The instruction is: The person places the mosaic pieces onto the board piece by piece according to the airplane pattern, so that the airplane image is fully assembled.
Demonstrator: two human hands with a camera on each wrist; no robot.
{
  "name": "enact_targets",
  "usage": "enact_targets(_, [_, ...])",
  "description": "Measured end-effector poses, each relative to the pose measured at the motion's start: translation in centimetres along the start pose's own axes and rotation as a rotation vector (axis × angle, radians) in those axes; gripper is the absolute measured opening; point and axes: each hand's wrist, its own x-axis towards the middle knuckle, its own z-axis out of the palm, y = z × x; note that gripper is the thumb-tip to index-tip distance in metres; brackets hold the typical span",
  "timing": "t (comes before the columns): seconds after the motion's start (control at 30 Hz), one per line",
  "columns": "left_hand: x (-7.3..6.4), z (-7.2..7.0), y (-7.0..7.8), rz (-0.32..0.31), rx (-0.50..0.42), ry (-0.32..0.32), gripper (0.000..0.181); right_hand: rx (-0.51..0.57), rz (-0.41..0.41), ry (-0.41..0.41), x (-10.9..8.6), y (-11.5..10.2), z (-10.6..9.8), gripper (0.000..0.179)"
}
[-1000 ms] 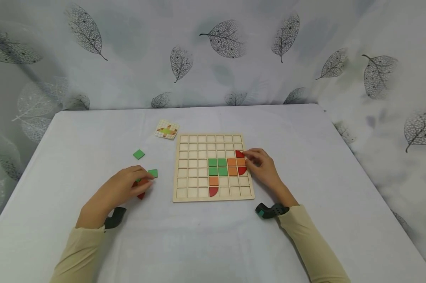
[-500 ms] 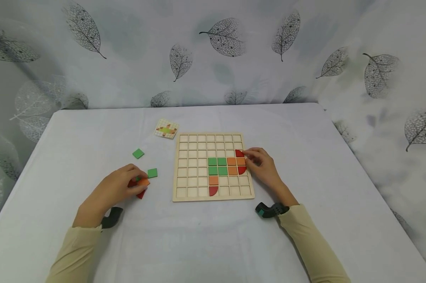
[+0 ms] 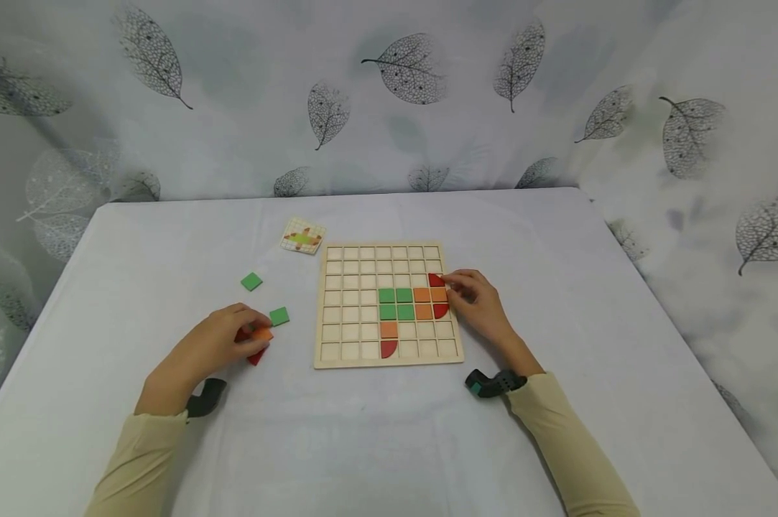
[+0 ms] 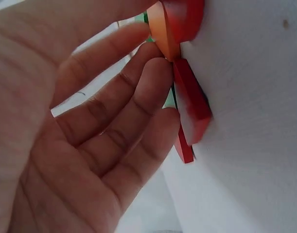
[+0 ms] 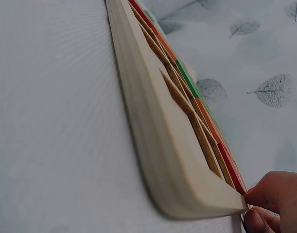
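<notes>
My left hand (image 3: 214, 341) is left of the board, pinching an orange square tile (image 3: 262, 334) between thumb and fingers. Red tiles (image 4: 192, 104) lie right at its fingertips in the left wrist view, partly hidden by the hand in the head view. The wooden grid board (image 3: 350, 316) holds green, orange and quarter-round red tiles toward its right side. My right hand (image 3: 475, 298) grips the board's right edge, its index fingertip beside a red tile (image 3: 436, 280). In the right wrist view, the thumb and finger (image 5: 265, 191) close on the board's rim.
Two loose green tiles (image 3: 251, 281) lie between my left hand and the board. Behind them, a pattern card (image 3: 302, 236) rests near the board's far left corner. White cloth (image 3: 363, 438) covers the table, and a leaf-print curtain (image 3: 246, 129) hangs behind.
My left hand has drawn slightly left from over the tiles, and the orange tile now shows at its fingertips. The nearer loose green tile has turned a little. My right hand stays put.
</notes>
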Motion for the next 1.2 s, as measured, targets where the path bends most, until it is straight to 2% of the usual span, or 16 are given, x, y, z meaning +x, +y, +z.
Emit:
enact_targets(0.17, [0.2,-0.1,0.2,-0.051,-0.038,-0.023,0.027,-0.009,-0.007,0.004,0.0,0.2,0.0,0.028])
enact_targets(0.33, [0.3,-0.1,0.3,-0.079,-0.005,-0.034,0.025,-0.006,-0.001,0.000,0.0,0.3,0.0,0.028])
enact_targets(0.53, [0.4,0.0,0.5,-0.046,0.041,-0.005,0.024,-0.004,-0.004,0.004,0.0,0.1,0.0,0.028])
enact_targets(0.7, [0.5,0.1,0.9,-0.014,0.116,0.066,0.022,-0.001,-0.001,0.005,0.0,0.0,0.0,0.027])
enact_targets(0.83, [0.7,-0.1,1.5,-0.002,0.142,0.105,0.021,0.002,-0.004,0.004,0.1,0.1,0.0,0.028])
enact_targets(1.2, [2.7,-0.3,3.0,0.083,0.145,0.120,0.024,-0.006,0.002,0.004,0.1,0.3,0.0,0.028])
